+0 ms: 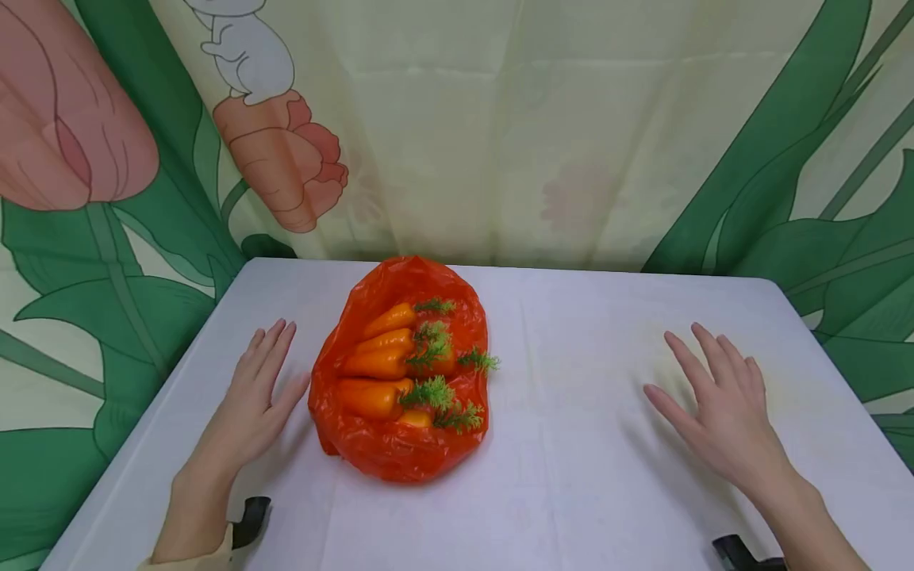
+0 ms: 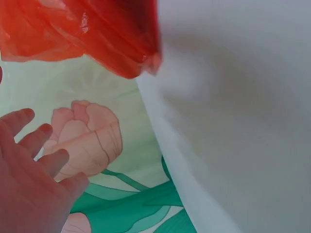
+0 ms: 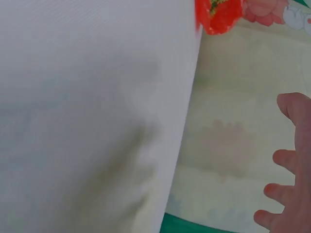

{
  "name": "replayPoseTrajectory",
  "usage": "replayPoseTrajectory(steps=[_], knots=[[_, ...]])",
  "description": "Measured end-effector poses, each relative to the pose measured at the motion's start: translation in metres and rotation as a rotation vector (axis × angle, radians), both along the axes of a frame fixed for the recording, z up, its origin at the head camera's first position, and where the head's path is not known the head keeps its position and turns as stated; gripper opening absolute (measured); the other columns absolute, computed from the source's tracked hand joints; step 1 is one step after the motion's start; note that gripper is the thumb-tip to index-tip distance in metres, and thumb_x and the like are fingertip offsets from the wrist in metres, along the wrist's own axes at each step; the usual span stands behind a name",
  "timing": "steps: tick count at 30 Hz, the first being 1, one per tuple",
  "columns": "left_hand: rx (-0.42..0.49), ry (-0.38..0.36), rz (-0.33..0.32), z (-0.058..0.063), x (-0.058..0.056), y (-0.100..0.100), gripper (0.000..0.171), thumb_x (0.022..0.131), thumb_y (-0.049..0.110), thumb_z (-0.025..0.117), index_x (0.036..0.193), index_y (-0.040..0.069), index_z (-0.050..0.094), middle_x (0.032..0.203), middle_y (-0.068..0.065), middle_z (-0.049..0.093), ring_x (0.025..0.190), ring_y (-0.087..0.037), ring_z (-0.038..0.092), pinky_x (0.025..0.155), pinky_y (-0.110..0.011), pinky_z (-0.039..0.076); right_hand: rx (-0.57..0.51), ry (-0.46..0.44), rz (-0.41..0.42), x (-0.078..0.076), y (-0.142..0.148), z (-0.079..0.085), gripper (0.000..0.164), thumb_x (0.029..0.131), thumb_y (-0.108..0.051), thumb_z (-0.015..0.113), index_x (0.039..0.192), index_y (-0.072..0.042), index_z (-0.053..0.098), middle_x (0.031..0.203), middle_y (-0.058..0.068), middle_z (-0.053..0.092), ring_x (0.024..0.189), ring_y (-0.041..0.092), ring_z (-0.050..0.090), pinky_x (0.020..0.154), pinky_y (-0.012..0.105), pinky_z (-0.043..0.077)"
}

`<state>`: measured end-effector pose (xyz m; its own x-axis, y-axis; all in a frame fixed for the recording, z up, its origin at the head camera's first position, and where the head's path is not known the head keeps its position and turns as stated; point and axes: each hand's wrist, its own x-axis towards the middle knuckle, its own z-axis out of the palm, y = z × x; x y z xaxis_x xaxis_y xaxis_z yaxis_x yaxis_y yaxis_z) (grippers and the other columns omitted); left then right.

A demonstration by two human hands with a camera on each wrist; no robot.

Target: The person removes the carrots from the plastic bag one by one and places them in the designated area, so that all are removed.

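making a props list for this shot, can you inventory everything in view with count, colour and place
bag: one, red, on the table, left of its middle
carrots: several, overlapping so no sure count, orange with green tops, in the bag
table: one, white, under the bag
curtain: pale cream, printed with a rabbit, carrot, flower and leaves, behind the table
black pieces: two, one by each wrist
sleeve: one, cream, left wrist
left hand: one, bare, beside the bag
right hand: one, bare, right side
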<state>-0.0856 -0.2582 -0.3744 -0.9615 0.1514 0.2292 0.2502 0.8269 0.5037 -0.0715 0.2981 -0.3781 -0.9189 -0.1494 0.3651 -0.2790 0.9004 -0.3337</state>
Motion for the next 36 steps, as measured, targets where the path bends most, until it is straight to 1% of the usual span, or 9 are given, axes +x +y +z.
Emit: replayPoseTrajectory(steps=[3, 7, 11, 18, 23, 27, 30, 34, 36], knots=[[0.05, -0.014, 0.001, 0.003, -0.008, 0.006, 0.072, 0.103, 0.035, 0.054, 0.163, 0.017, 0.019, 0.167, -0.013, 0.015, 0.152, -0.037, 0.006, 0.111, -0.073, 0.017, -0.022, 0.023, 0.029, -0.008, -0.014, 0.004, 0.075, 0.092, -0.032, 0.072, 0.154, -0.008, 0.039, 0.157, 0.028, 0.026, 0.141, 0.054, 0.019, 0.113, 0.071, 0.0], [0.096, -0.045, -0.004, 0.006, -0.018, 0.014, 0.071, 0.104, 0.038, 0.052, 0.164, 0.021, 0.016, 0.168, -0.008, 0.012, 0.153, -0.033, 0.006, 0.106, -0.075, 0.024, -0.063, 0.072, 0.085, -0.02, -0.032, 0.006, 0.073, 0.088, -0.027, 0.075, 0.152, -0.007, 0.043, 0.155, 0.026, 0.031, 0.138, 0.051, 0.028, 0.113, 0.069, 0.011], [0.123, -0.07, -0.005, 0.008, -0.026, 0.022, 0.071, 0.104, 0.04, 0.052, 0.164, 0.024, 0.016, 0.168, -0.006, 0.012, 0.153, -0.032, 0.009, 0.107, -0.074, 0.025, -0.092, 0.128, 0.143, -0.034, -0.052, 0.006, 0.071, 0.085, -0.023, 0.076, 0.148, -0.006, 0.048, 0.153, 0.024, 0.036, 0.137, 0.047, 0.031, 0.109, 0.067, 0.02], [0.152, -0.09, -0.002, 0.013, -0.035, 0.031, 0.07, 0.104, 0.042, 0.052, 0.163, 0.024, 0.019, 0.168, -0.005, 0.015, 0.151, -0.031, 0.017, 0.109, -0.07, 0.026, -0.106, 0.154, 0.216, -0.053, -0.088, 0.007, 0.068, 0.086, -0.025, 0.076, 0.146, -0.006, 0.051, 0.15, 0.023, 0.041, 0.138, 0.043, 0.034, 0.108, 0.066, 0.025], [0.208, -0.077, -0.018, 0.015, -0.041, 0.034, 0.069, 0.104, 0.041, 0.052, 0.163, 0.025, 0.02, 0.167, -0.004, 0.018, 0.151, -0.03, 0.018, 0.112, -0.068, 0.024, -0.105, 0.138, 0.262, -0.064, -0.113, 0.011, 0.067, 0.087, -0.025, 0.077, 0.146, -0.006, 0.051, 0.148, 0.022, 0.044, 0.137, 0.041, 0.037, 0.108, 0.066, 0.027], [0.255, -0.067, -0.037, 0.013, -0.049, 0.036, 0.068, 0.104, 0.038, 0.054, 0.163, 0.024, 0.023, 0.166, -0.005, 0.021, 0.151, -0.03, 0.02, 0.113, -0.067, 0.024, -0.106, 0.087, 0.308, -0.074, -0.135, 0.013, 0.066, 0.089, -0.027, 0.077, 0.146, -0.007, 0.051, 0.148, 0.02, 0.045, 0.136, 0.04, 0.039, 0.11, 0.063, 0.029], [0.275, -0.081, -0.034, 0.012, -0.053, 0.037, 0.067, 0.104, 0.038, 0.054, 0.162, 0.025, 0.023, 0.166, -0.005, 0.022, 0.15, -0.031, 0.02, 0.113, -0.067, 0.023, -0.1, 0.05, 0.343, -0.08, -0.151, 0.014, 0.065, 0.09, -0.029, 0.076, 0.146, -0.007, 0.052, 0.148, 0.018, 0.047, 0.136, 0.039, 0.041, 0.111, 0.061, 0.03], [0.307, -0.107, -0.02, 0.013, -0.055, 0.037, 0.067, 0.104, 0.04, 0.053, 0.162, 0.026, 0.024, 0.165, -0.005, 0.024, 0.148, -0.034, 0.025, 0.111, -0.067, 0.027, -0.1, 0.022, 0.387, -0.087, -0.171, 0.015, 0.064, 0.09, -0.031, 0.076, 0.145, -0.007, 0.053, 0.146, 0.017, 0.049, 0.134, 0.038, 0.044, 0.111, 0.058, 0.032], [0.332, -0.104, -0.026, 0.014, -0.057, 0.037, 0.067, 0.104, 0.038, 0.054, 0.162, 0.025, 0.025, 0.165, -0.006, 0.026, 0.147, -0.034, 0.027, 0.111, -0.065, 0.029, -0.113, 0.013, 0.412, -0.089, -0.181, 0.017, 0.063, 0.09, -0.031, 0.076, 0.144, -0.007, 0.054, 0.145, 0.017, 0.05, 0.133, 0.037, 0.045, 0.11, 0.057, 0.034]])
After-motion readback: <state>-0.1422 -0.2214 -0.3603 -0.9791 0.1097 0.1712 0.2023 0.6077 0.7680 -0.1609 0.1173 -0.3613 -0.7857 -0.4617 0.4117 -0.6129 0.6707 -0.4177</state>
